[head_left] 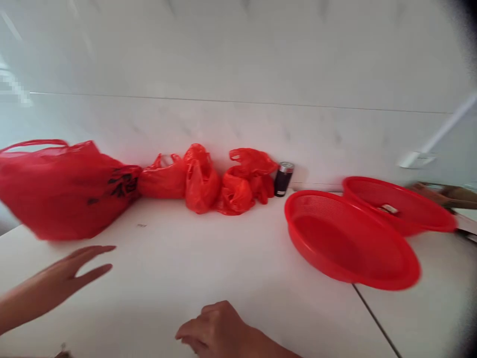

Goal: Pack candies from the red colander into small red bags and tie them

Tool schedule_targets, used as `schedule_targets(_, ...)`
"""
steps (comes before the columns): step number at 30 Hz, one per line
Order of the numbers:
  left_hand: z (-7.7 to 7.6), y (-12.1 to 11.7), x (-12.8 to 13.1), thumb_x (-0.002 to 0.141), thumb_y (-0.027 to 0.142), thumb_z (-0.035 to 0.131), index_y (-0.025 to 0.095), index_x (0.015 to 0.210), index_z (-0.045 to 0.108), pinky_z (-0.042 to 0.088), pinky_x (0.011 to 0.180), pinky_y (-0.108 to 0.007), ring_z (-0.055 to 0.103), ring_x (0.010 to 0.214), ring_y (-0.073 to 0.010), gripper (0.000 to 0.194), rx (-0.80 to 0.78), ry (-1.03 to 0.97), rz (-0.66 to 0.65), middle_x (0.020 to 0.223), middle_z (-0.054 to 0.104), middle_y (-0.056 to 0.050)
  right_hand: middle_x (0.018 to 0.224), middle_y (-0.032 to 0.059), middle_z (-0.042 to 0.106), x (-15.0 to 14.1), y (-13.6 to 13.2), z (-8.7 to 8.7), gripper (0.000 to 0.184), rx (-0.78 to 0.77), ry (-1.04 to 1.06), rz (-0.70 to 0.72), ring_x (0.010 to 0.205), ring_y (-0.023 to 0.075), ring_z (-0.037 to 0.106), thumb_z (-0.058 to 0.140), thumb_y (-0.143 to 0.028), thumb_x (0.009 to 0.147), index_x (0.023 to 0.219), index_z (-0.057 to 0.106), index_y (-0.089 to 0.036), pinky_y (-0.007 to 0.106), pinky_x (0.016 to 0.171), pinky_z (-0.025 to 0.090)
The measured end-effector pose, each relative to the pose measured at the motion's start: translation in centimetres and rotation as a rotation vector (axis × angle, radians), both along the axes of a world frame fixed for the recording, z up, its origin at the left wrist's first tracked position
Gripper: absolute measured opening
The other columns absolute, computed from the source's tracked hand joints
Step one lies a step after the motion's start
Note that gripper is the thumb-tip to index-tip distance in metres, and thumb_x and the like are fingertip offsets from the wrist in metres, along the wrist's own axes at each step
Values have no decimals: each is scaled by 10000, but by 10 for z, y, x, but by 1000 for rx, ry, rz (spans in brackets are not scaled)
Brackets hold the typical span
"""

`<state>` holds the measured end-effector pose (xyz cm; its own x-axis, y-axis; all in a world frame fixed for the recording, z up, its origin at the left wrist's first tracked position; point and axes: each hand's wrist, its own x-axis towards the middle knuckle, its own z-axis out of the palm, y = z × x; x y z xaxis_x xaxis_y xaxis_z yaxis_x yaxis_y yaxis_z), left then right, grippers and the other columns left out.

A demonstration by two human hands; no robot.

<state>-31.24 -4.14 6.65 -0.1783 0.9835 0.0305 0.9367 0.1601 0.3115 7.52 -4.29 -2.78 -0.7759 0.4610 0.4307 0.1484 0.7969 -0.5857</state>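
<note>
My left hand (70, 276) hovers over the white counter (194, 263) at the lower left, fingers stretched out and apart, holding nothing. It is just below a large red plastic bag (63, 191) with black print. My right hand (216, 330) is at the bottom centre with its fingers curled downward toward the counter; whether anything is under them is hidden. Both hands are blurred by motion.
Several smaller red plastic bags (208, 181) lie against the white wall. A dark can (283, 179) stands beside them. Two red round plastic baskets (350, 238) (402, 204) overlap at the right. A counter seam (376, 323) runs at the lower right.
</note>
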Motion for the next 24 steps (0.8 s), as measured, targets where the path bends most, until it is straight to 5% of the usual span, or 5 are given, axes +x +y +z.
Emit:
schedule_targets(7, 7, 94, 151, 773, 635, 531, 338, 1248, 608, 393, 1000, -365, 580, 1143, -274, 565, -285, -61, -327, 1324, 609, 12, 1004, 26, 700, 160, -9, -2, 441, -201, 186, -555, 707, 104, 654, 385, -208, 922, 1344, 489, -279, 203, 678, 536)
schedule_targets(15, -16, 148, 275, 747, 669, 565, 290, 1317, 570, 346, 1083, -436, 469, 1295, -321, 684, -380, -352, -493, 1426, 512, -71, 869, 26, 709, 288, -48, -13, 291, -218, 256, -1306, 646, 145, 661, 494, -455, 900, 1082, 630, -273, 187, 493, 496)
schedule_targets(18, -30, 134, 321, 788, 691, 503, 333, 1414, 437, 378, 1074, -412, 427, 1339, -281, 724, -494, -679, -457, 1507, 406, -40, 906, 59, 705, 367, -26, 14, 347, -32, 436, -1682, 660, 167, 659, 486, -506, 887, 1086, 596, -245, 226, 542, 512)
schedule_targets(20, -40, 118, 345, 805, 693, 479, 339, 1446, 377, 420, 1045, -393, 449, 1324, -265, 739, -520, -916, -431, 1515, 392, -45, 912, 72, 700, 422, 6, 39, 422, 33, 544, -1707, 681, 172, 653, 486, -515, 875, 1175, 549, -225, 280, 667, 536)
schedule_targets(24, -55, 96, 367, 738, 685, 589, 305, 1382, 474, 421, 1047, -423, 514, 1258, -302, 756, -485, -1108, -285, 1415, 517, -82, 942, 94, 696, 500, 92, 80, 651, -203, 162, -1718, 697, 213, 647, 590, -455, 788, 1380, 430, -236, 319, 633, 494)
